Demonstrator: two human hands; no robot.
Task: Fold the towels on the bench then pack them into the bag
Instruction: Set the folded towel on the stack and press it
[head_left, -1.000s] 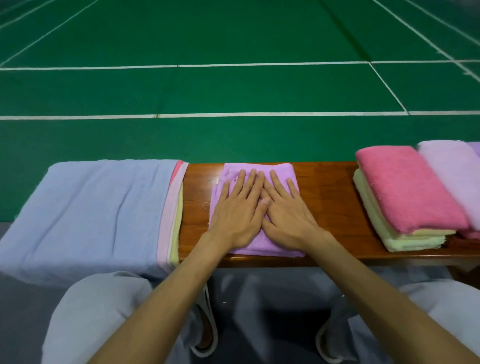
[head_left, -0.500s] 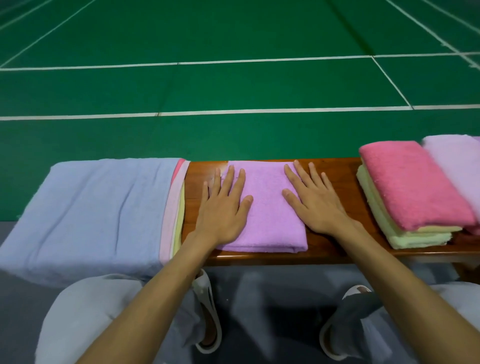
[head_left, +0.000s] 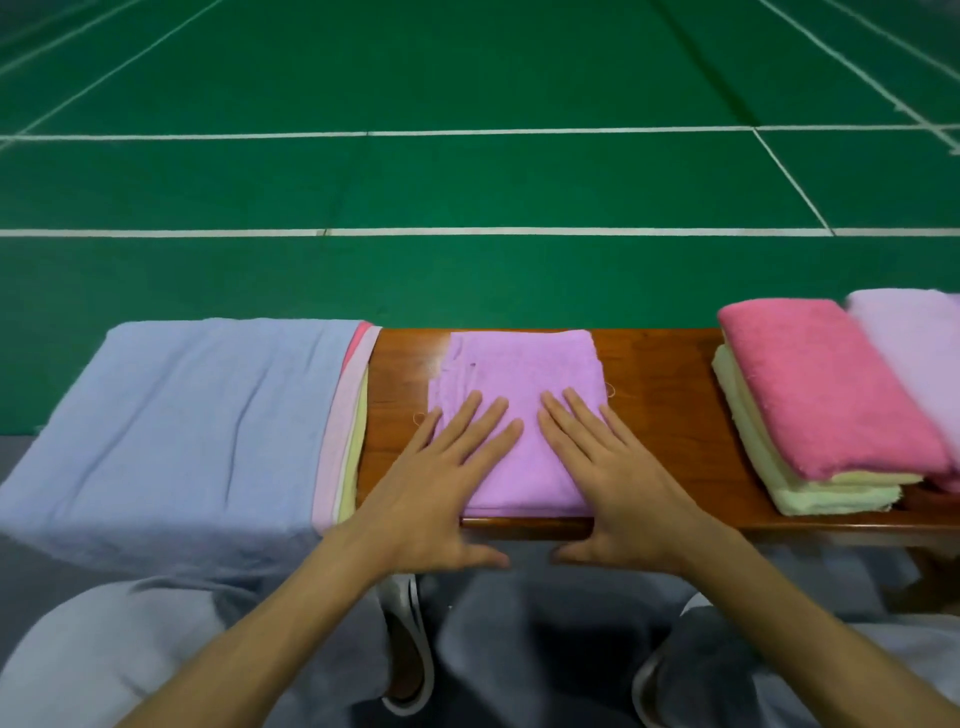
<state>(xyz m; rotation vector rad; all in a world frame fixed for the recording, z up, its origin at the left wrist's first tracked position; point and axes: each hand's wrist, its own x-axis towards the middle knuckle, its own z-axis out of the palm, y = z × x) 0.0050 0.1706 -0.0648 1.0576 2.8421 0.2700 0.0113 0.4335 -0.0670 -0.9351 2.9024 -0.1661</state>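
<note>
- Item under work: a purple towel (head_left: 519, 374), folded to a compact rectangle, lies flat at the middle of the wooden table (head_left: 660, 395), with its near edge along the table's front edge.
- Left hand (head_left: 431, 488): palm down on the near left part of the purple towel. Its fingers (head_left: 457, 421) are straight and slightly fanned, holding nothing. The thumb sits off the table's front edge.
- Right hand (head_left: 618, 483): mirrors the left on the near right part, with fingers (head_left: 592, 423) straight, slightly spread and gripping nothing. The thumb likewise sits below the front edge.
- Unfolded stock: a blue towel (head_left: 197, 415) is spread over the left end of the table, with pink and yellow edges of further towels showing beneath its right side.
- Finished stock: at the right end, a pink folded towel (head_left: 821, 384) rests on a pale yellow folded towel (head_left: 810, 488). A lilac folded towel (head_left: 914, 343) lies just beside them, partly cut off by the frame.
- Bag: not in view, so its position cannot be stated.
- Step in hand, by judgement: flattening the last fold of the purple towel. Folding is part done, and packing has not started.
- Next move calls for: taking the folded piece by its sides or from underneath so the layers stay aligned, then carrying it to the right-hand stack. A one-sided lift risks the fold opening.
</note>
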